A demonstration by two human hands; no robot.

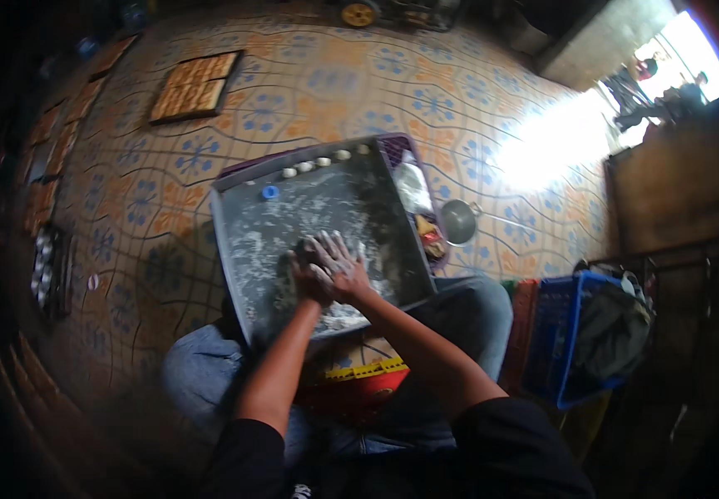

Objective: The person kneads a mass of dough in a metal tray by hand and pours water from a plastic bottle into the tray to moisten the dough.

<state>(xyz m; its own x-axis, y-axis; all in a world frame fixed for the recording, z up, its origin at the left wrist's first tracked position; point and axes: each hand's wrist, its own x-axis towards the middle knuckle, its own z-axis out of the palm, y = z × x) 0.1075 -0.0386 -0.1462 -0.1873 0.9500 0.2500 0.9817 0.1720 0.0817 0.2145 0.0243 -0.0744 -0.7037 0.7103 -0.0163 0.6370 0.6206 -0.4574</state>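
"Grey, shallow, rectangular metal-looking tray under both hands in the head view. How do they stand?"

"Together. The bare right hand, powdery white, has its fingers spread apart and rests against the bare left hand. The left's finger position is shaded; I can't tell it, nor whether anything lies beneath the palms."

"What would make this contact work well?"

"I'd say flat palms, even weight and straight arms, as here. The loose white flour-like powder just nearer the body than the right hand should help against sticking."

"Anything to avoid?"

"Reaching too far, I'd judge: the small, round, whitish dough-like lumps line the wall beyond the fingertips, and a small blue plastic-looking ring lies ahead of the left hand."
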